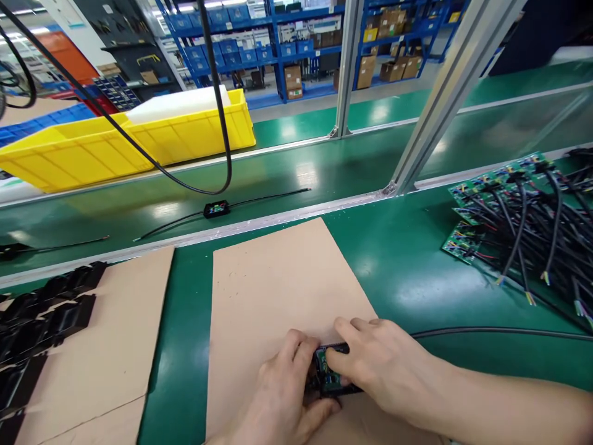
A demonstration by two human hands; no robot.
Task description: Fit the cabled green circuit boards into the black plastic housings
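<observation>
A black plastic housing (343, 348) with a green circuit board (328, 378) inside it lies at the near end of a cardboard sheet (273, 284). My left hand (290, 389) grips the housing's left end, fingers at the far side and thumb at the near side. Over its right part, my right hand (375, 364) is closed around the housing, with the thumb on the board. A black cable (500, 331) runs off to the right from behind my right hand. Both hands cover much of the housing.
Circuit boards with black cables (519, 222) are piled at the right. Several black housings (50, 315) lie on another cardboard sheet (125, 334) at the left. Beyond a metal rail, a cabled unit (216, 209) lies on a green belt. A cable loop (227, 148) hangs before yellow bins (185, 136).
</observation>
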